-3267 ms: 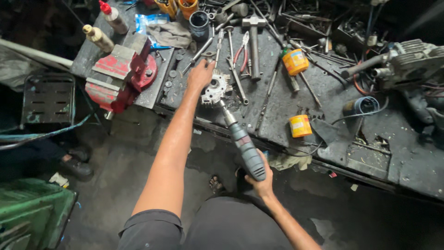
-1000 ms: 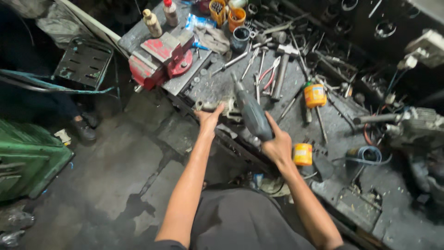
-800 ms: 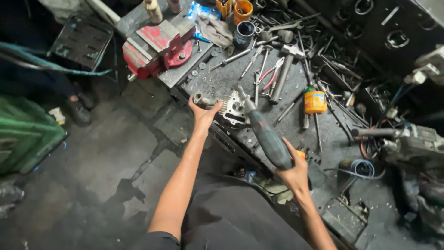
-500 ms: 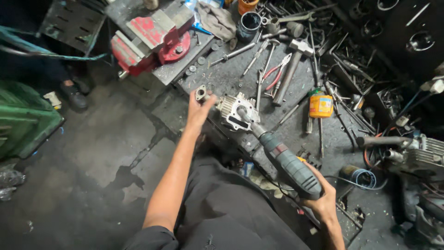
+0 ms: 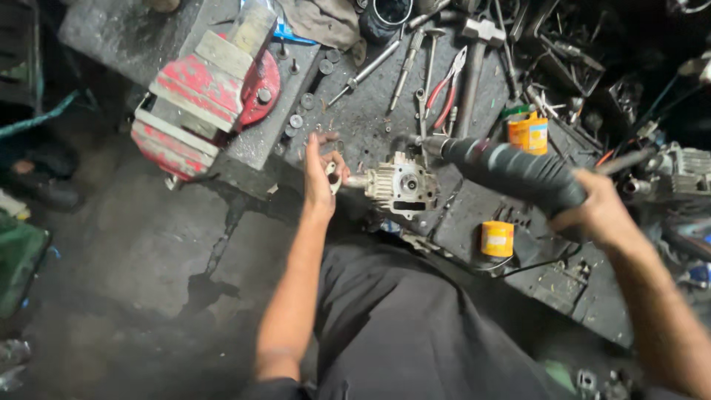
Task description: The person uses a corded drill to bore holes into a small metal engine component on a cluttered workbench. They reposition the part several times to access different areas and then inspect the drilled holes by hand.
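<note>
A grey finned metal engine part (image 5: 400,183) sits at the near edge of a dark, greasy workbench (image 5: 385,126). My left hand (image 5: 320,172) is just left of it, fingers pinched on a small metal piece (image 5: 332,170) beside a stub sticking out of the part. My right hand (image 5: 596,211) grips the handle of a dark power tool (image 5: 511,174). The tool lies almost level, its nose pointing left at the top of the engine part.
A red bench vise (image 5: 204,96) stands at the bench's left end. Wrenches, red-handled pliers (image 5: 444,92), a hammer (image 5: 478,52), two orange tins (image 5: 497,238) and loose bolts litter the bench. A motor-like machine (image 5: 678,174) sits at right. Stained concrete floor lies at left.
My right hand swung the power tool up from a low, steep angle to nearly level at the engine part. My left hand stayed at the part's left side. The camera moved closer.
</note>
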